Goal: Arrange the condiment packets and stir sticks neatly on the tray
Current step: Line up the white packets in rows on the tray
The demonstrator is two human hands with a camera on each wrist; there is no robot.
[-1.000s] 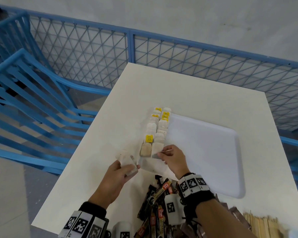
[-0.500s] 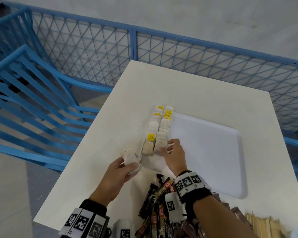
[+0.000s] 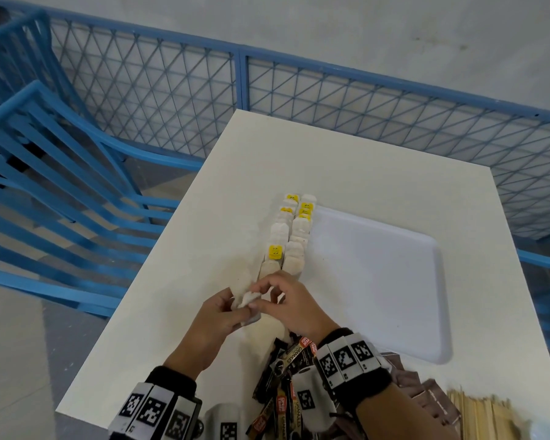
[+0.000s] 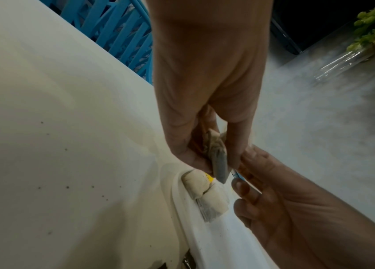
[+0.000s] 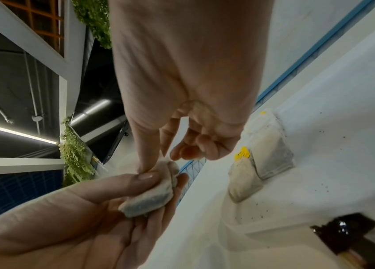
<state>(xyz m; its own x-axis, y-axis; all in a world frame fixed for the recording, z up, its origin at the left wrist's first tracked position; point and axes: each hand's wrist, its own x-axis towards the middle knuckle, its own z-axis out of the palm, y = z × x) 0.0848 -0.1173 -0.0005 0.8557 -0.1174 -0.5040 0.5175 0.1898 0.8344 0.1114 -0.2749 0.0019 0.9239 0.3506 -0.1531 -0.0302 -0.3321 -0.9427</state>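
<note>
My left hand [image 3: 235, 312] holds a small stack of white tea bags [image 3: 247, 300] between thumb and fingers, just above the table [image 3: 178, 281] beside the tray's near left corner. My right hand [image 3: 262, 295] meets it and pinches the top end of a tea bag [image 5: 152, 193] in that stack. The left wrist view shows the bags [image 4: 218, 160] edge-on in my left hand [image 4: 216, 163]. Two rows of tea bags [image 3: 288, 239], some with yellow tags, lie along the left edge of the white tray [image 3: 378, 281].
A pile of dark coffee stick packets [image 3: 286, 379] lies by the table's near edge under my right wrist. Wooden stir sticks [image 3: 480, 414] lie at the near right. A blue mesh fence [image 3: 331, 100] and a blue chair [image 3: 61, 185] surround the table.
My right hand left the near end of the tea bag rows and came back to my left hand. It now takes hold of a bag there.
</note>
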